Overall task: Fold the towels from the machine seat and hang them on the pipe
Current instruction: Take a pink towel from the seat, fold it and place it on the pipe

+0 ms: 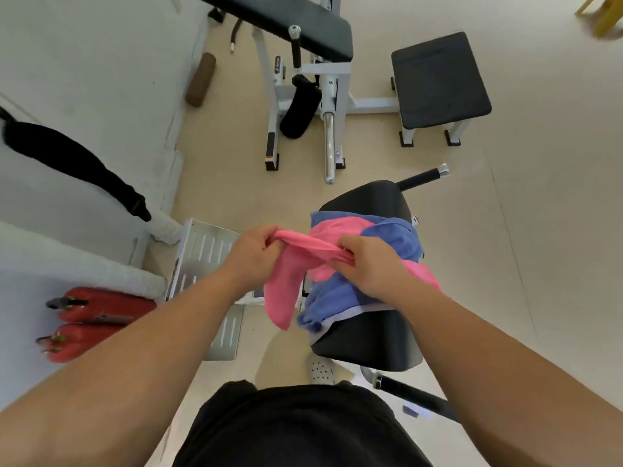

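Directly below the camera, both bare hands grip a soft pink terry towel [285, 284] in front of the person's waist. The left hand [259, 246] has its fingers curled round one bunched end of the cloth, and the right hand [367, 264] pinches and clutches it further along, so that a short, gathered stretch runs taut between the two fists. From the left hand a long flap of the pink towel hangs down, free of the floor and just beside the near left edge of the black padded machine seat [367, 345]. A crumpled blue towel with a pale hem [337, 293] lies heaped across that seat, draping over its near left side. More pink cloth shows on top of the blue heap and past the right wrist; whether it belongs to the held towel or to another cannot be told. A black-gripped handle with a chrome end [423, 178] sticks out beyond the seat's far side. On the beige floor to the left stands a white slotted metal footplate [202, 256], and two red fire extinguishers [101, 310] lie side by side by the white wall. Farther off are a white-framed exercise machine with a black padded bench [286, 18] and a square black padded stool [438, 79]. The person wears black shorts [303, 429].
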Tool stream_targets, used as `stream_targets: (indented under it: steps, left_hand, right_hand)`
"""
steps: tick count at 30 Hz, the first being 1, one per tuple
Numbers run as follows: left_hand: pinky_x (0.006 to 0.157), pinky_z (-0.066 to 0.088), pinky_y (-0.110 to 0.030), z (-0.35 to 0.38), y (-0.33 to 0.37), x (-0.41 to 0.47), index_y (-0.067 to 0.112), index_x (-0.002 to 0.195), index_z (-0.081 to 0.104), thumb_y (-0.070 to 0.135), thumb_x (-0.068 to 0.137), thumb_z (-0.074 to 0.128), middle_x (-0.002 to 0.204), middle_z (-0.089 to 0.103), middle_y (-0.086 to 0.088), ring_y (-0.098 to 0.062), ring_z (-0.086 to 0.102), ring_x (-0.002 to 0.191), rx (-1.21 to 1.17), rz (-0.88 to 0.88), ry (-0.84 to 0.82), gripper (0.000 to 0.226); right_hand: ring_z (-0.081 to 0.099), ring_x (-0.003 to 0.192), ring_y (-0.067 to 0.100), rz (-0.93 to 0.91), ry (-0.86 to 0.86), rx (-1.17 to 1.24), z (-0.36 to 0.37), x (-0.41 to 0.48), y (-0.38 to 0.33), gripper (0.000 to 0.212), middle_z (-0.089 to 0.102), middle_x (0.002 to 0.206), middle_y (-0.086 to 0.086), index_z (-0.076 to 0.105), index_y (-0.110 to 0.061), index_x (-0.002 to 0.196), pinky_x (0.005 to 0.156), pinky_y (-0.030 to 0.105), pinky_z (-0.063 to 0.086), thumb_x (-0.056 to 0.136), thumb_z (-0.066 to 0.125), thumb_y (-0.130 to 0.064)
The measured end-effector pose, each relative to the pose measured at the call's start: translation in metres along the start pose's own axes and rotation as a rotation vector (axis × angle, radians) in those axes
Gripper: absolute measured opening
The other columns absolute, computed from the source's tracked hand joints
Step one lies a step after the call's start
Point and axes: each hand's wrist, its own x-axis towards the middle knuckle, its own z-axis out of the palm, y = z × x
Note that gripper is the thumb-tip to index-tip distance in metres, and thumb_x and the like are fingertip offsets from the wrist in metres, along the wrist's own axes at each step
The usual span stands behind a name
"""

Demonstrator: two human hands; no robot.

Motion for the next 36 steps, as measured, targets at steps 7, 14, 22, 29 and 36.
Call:
stream_targets:
  steps: [7, 14, 22, 29, 36]
  left_hand:
    - [0.061, 0.04, -0.03, -0.086, -0.029, -0.06, 0.028, 0.101, 0.061, 0.027, 0.1, 0.057, 0.074, 0.06, -0.001, -0.012, 0.05, 0.064, -0.069, -0.096, 0.29, 0.004]
    - [0.068, 0.05, -0.031, -0.153, -0.064, -0.129, 0.029, 0.091, 0.068, 0.025, 0.1, 0.057, 0.084, 0.07, 0.001, -0.012, 0.061, 0.073, -0.182, -0.178, 0.567, 0.016]
    - [0.066, 0.04, -0.03, -0.231, -0.094, -0.211, 0.015, 0.076, 0.067, 0.023, 0.096, 0.062, 0.068, 0.058, 0.001, -0.01, 0.051, 0.066, -0.095, -0.235, 0.69, 0.022]
    - [0.064, 0.026, -0.029, -0.289, -0.182, -0.32, 0.011, 0.072, 0.057, 0.025, 0.096, 0.054, 0.066, 0.053, -0.004, -0.027, 0.049, 0.071, 0.005, -0.519, 1.401, 0.028]
    - [0.069, 0.036, -0.033, -0.3, -0.301, -0.438, 0.008, 0.077, 0.064, 0.023, 0.092, 0.057, 0.079, 0.063, -0.016, -0.035, 0.059, 0.081, -0.195, -0.839, 1.375, 0.022]
  right_hand:
    - [0.061, 0.07, 0.015, -0.253, -0.084, -0.022, 0.007, 0.049, -0.095, 0.016, 0.067, 0.076, -0.006, 0.068, -0.023, 0.09, 0.065, 0.034, 0.05, 0.097, 0.059, -0.034]
    - [0.054, 0.074, 0.018, -0.448, -0.263, -0.101, 0.038, 0.086, -0.181, 0.008, 0.057, 0.076, -0.009, 0.069, -0.022, 0.092, 0.068, 0.032, 0.043, 0.085, 0.069, -0.025]
    - [0.041, 0.051, 0.002, -0.441, -0.438, -0.12, 0.087, 0.094, -0.256, 0.039, 0.045, 0.056, -0.009, 0.047, -0.028, 0.059, 0.051, 0.018, 0.029, 0.083, 0.071, -0.01]
    - [0.042, 0.056, 0.012, -0.473, -0.543, -0.386, 0.171, 0.069, -0.316, 0.036, 0.047, 0.06, -0.005, 0.045, -0.025, 0.059, 0.053, 0.028, 0.029, 0.085, 0.068, -0.018]
    - [0.043, 0.066, 0.021, -0.427, -0.491, -0.394, 0.225, 0.046, -0.358, 0.045, 0.042, 0.06, -0.008, 0.043, -0.028, 0.055, 0.057, 0.032, 0.029, 0.085, 0.075, -0.018]
